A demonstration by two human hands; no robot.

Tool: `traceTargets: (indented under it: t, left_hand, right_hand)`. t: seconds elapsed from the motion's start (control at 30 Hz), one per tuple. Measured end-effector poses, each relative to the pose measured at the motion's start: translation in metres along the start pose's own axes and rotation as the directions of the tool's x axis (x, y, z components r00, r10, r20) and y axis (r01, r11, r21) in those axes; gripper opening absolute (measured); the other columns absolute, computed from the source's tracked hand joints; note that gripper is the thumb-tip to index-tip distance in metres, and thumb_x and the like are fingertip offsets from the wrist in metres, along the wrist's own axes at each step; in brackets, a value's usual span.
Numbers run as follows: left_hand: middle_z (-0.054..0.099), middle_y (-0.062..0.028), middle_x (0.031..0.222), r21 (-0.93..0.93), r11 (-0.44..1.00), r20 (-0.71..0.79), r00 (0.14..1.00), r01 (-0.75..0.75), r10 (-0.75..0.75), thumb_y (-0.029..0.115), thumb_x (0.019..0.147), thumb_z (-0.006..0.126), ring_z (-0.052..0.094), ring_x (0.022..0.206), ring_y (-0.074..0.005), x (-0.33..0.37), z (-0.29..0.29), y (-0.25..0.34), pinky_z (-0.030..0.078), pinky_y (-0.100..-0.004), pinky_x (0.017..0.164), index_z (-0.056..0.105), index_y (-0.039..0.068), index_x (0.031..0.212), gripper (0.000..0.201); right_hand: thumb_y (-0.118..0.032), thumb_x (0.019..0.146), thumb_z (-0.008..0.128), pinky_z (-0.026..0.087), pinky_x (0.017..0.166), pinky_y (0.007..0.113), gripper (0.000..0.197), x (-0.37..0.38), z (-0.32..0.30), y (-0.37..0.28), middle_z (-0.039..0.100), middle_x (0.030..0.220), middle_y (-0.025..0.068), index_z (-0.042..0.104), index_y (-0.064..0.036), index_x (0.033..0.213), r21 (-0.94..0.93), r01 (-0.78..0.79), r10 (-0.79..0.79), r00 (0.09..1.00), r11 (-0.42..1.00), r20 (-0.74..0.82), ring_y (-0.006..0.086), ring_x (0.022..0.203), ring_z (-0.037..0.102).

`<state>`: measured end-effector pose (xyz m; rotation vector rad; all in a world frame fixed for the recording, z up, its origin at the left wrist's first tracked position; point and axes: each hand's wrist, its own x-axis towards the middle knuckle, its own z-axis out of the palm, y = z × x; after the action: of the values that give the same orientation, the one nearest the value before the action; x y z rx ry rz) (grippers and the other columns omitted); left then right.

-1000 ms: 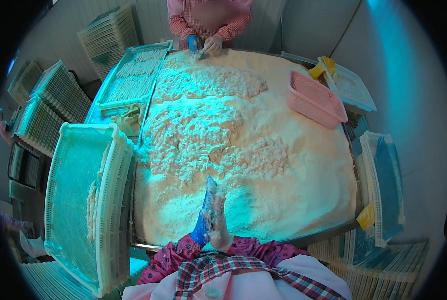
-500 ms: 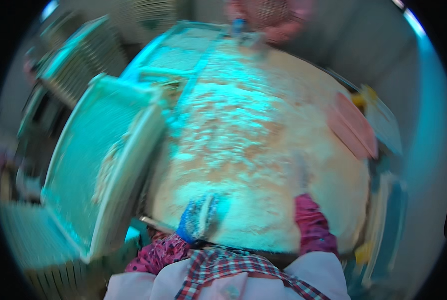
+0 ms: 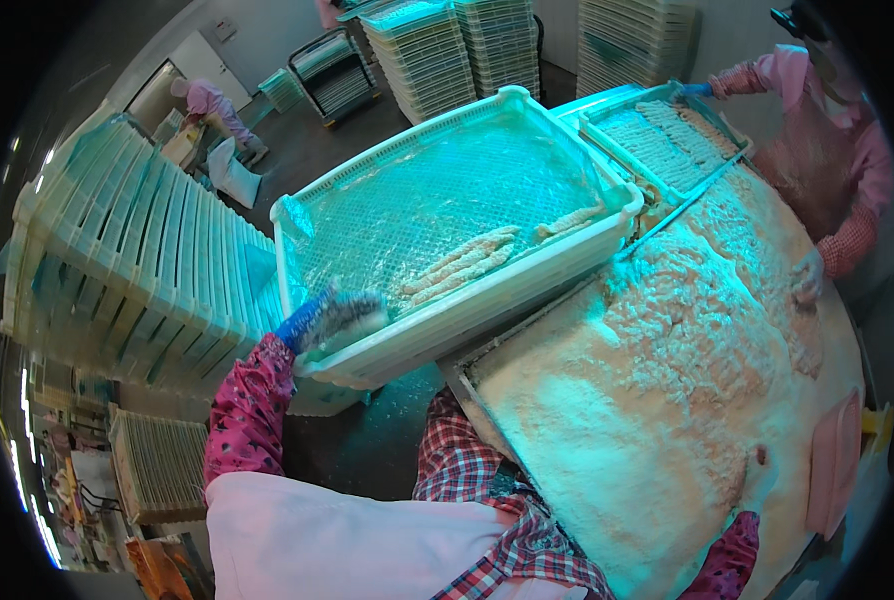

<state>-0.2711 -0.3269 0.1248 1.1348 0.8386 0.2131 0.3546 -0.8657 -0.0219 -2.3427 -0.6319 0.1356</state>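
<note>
My left hand (image 3: pixel 329 318), in a blue glove caked with white powder, is over the near left corner of a white plastic tray (image 3: pixel 487 327). Its fingers are closed around a pale, powder-coated strip, blurred by motion. Clear film lines the tray, and several similar coated strips (image 3: pixel 462 264) lie along its near side. My right hand (image 3: pixel 764 488) rests low over a broad bed of white powder (image 3: pixel 607 450) on the table; it is so pale against the powder that its fingers cannot be made out.
Stacked trays (image 3: pixel 147 250) stand left of the tray, with more stacks (image 3: pixel 422 65) behind. Across the powder, a co-worker (image 3: pixel 817 150) has one hand at a second tray (image 3: pixel 657 150) of strips and another on the powder. A pink tub (image 3: pixel 834 465) sits at the right edge.
The view has swung left. My left hand has moved from the powder bed to above the tray, with the pale strip. My right hand stays over the powder.
</note>
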Motion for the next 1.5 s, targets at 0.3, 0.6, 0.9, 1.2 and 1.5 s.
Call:
traceTargets:
  t: [0.3, 0.6, 0.9, 1.2, 1.5]
  left_hand:
    - [0.044, -0.0190, 0.132, 0.192, 0.844, -0.013, 0.859, -0.500, 0.512, 0.048, 0.093, 0.037, 0.043, 0.122, -0.0255, 0.035, 0.062, 0.014, 0.030, -0.0396, 0.105, 0.031, 0.001, 0.137, 0.064]
    - [0.032, -0.0201, 0.140, 0.407, 0.165, 0.878, 0.435, -0.898, 0.200, 0.025, 0.066, 0.076, 0.035, 0.125, -0.0372, 0.149, 0.360, -0.138, 0.032, -0.0425, 0.104, 0.028, 0.008, 0.140, 0.090]
    - [0.058, -0.0126, 0.113, 0.372, 0.428, 0.865, 0.475, -0.824, 0.161, 0.019, 0.076, 0.066, 0.054, 0.102, -0.0333, 0.184, 0.456, -0.212, 0.044, -0.0395, 0.088, 0.054, 0.015, 0.122, 0.048]
    - [0.059, -0.0107, 0.112, 0.343, 0.705, 0.629, 0.709, -0.620, 0.318, 0.008, 0.076, 0.071, 0.056, 0.104, -0.0236, 0.165, 0.386, -0.185, 0.044, -0.0334, 0.090, 0.055, 0.008, 0.114, 0.042]
    - [0.059, -0.0054, 0.107, 0.157, 0.951, 0.442, 0.880, -0.266, 0.173, 0.013, 0.080, 0.069, 0.054, 0.100, -0.0146, 0.151, 0.375, -0.115, 0.045, -0.0291, 0.087, 0.056, 0.006, 0.114, 0.037]
  right_hand:
    - [-0.012, 0.074, 0.063, 0.043, 0.090, 0.039, 0.023, -0.103, 0.022, -0.140, 0.058, 0.109, 0.0120, 0.061, -0.0045, 0.096, 0.146, 0.447, -0.433, 0.655, 0.883, 0.619, 0.0253, 0.107, 0.053]
    - [-0.021, 0.068, 0.072, 0.040, 0.094, 0.042, 0.057, -0.158, 0.089, -0.133, 0.052, 0.116, 0.0174, 0.050, -0.0054, 0.118, -0.180, 0.149, -0.125, 0.983, 0.972, 0.137, 0.0343, 0.110, 0.049]
    - [-0.005, 0.068, 0.064, 0.045, 0.077, 0.040, 0.028, -0.084, -0.001, -0.068, 0.059, 0.087, 0.0127, 0.056, -0.0047, 0.094, -0.465, -0.013, -0.085, 0.978, 0.885, -0.188, 0.0315, 0.086, 0.056]
    - [-0.010, 0.068, 0.068, 0.049, 0.073, 0.035, 0.024, -0.094, 0.002, -0.075, 0.060, 0.083, 0.0086, 0.059, -0.0057, 0.090, 0.270, -0.110, 0.166, 0.967, 0.956, -0.194, 0.0266, 0.077, 0.060]
    - [-0.012, 0.071, 0.066, 0.043, 0.088, 0.038, 0.035, -0.176, 0.061, -0.106, 0.060, 0.102, 0.0122, 0.059, -0.0067, 0.105, 0.095, -0.052, 0.058, 0.996, 0.994, -0.067, 0.0296, 0.102, 0.055]
